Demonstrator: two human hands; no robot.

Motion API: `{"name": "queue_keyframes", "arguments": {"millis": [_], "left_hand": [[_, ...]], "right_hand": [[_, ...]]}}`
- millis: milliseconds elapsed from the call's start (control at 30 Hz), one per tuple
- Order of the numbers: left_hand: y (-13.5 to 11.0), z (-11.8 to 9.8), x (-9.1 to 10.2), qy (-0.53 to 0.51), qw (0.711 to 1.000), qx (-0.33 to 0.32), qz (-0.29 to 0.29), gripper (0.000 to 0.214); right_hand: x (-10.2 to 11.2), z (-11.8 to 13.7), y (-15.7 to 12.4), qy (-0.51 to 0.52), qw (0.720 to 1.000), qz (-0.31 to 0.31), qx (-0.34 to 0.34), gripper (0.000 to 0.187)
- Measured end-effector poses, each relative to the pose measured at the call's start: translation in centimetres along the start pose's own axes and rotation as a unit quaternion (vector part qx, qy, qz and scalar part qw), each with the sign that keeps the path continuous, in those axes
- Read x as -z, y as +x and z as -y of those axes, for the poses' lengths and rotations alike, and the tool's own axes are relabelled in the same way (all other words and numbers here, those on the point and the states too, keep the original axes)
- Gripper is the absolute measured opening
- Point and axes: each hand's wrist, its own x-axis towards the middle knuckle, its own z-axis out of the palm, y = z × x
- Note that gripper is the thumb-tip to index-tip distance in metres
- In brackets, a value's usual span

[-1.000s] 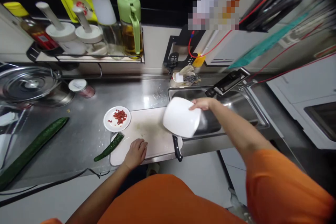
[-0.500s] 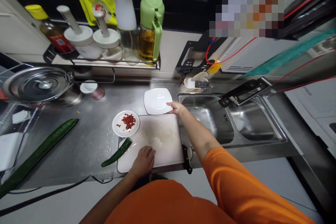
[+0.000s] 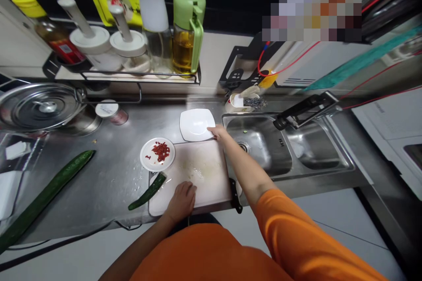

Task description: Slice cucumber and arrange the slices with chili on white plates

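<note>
A white squarish plate (image 3: 194,124) is at the back edge of the cutting board, by the sink. My right hand (image 3: 218,131) grips its right rim, thumb on top. My left hand (image 3: 182,199) lies on the front part of the white cutting board (image 3: 211,180), palm down with its fingers out and nothing in it. The board's surface is wet. A cut piece of cucumber (image 3: 148,192) lies across the board's left edge, near my left hand. Behind it, a round white plate (image 3: 145,163) with chopped red pieces (image 3: 161,152) overlaps the board's corner.
A long cucumber (image 3: 49,195) lies on the steel counter at left, near a lidded pot (image 3: 46,107). A double sink (image 3: 263,142) with a black faucet (image 3: 303,109) is at right. A knife handle (image 3: 235,195) sticks out beside the board. Above hangs a seasoning rack (image 3: 141,77).
The whole view has shifted slightly. My right hand still holds the squarish plate in about the same place, and my left hand stays on the board.
</note>
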Motion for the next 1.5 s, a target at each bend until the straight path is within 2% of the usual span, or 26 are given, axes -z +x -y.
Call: {"name": "queue_keyframes", "arguments": {"millis": [167,367,467,567,667,733,800,900,1000,1167,1300,1400,1500], "left_hand": [[0.0,0.0,0.1,0.013,1.000,-0.007,-0.009,0.027],[0.1,0.1,0.1,0.003,1.000,-0.009,-0.017,0.027],[-0.2,0.2,0.4,-0.017,0.999,-0.002,-0.038,0.025],[-0.9,0.4,1.5,-0.007,0.992,0.064,-0.108,0.023],[-1.6,1.2,3.3,0.051,0.959,0.208,-0.186,0.030],[-1.9,2.1,4.5,0.096,0.929,0.299,-0.195,0.038],[-2.0,3.1,5.3,0.105,0.923,0.332,-0.166,0.043],[-1.9,4.1,6.0,0.098,0.931,0.331,-0.118,0.039],[-1.2,3.6,6.1,0.087,0.941,0.310,-0.106,0.038],[2.5,-0.8,4.6,-0.046,0.971,0.212,-0.097,0.036],[6.1,-3.7,2.3,-0.144,0.966,0.204,-0.064,0.032],[7.1,-3.6,1.3,-0.134,0.971,0.191,-0.059,0.029],[7.0,-2.3,1.3,-0.100,0.977,0.181,-0.057,0.029]], "right_hand": [[0.5,0.2,-0.7,-0.137,0.986,-0.094,0.023,0.038],[0.9,1.0,-1.8,-0.208,0.969,-0.124,0.058,0.047],[1.9,-0.1,-4.2,-0.246,0.952,-0.144,0.109,0.045],[3.3,-3.5,-8.9,-0.315,0.928,-0.133,0.151,0.039],[4.3,-8.6,-14.3,-0.408,0.896,-0.099,0.146,0.038],[4.6,-11.9,-17.0,-0.442,0.882,-0.081,0.139,0.036],[4.6,-14.3,-18.6,-0.459,0.874,-0.068,0.143,0.037],[4.3,-16.1,-19.1,-0.455,0.873,-0.071,0.161,0.037],[4.0,-16.3,-18.8,-0.431,0.884,-0.084,0.162,0.035],[4.1,-16.9,-18.8,-0.396,0.893,-0.102,0.188,0.035],[4.9,-17.9,-18.9,-0.347,0.901,-0.147,0.216,0.038],[5.9,-17.9,-19.3,-0.288,0.907,-0.163,0.259,0.042],[6.5,-17.0,-20.2,-0.247,0.908,-0.126,0.314,0.043]]}}
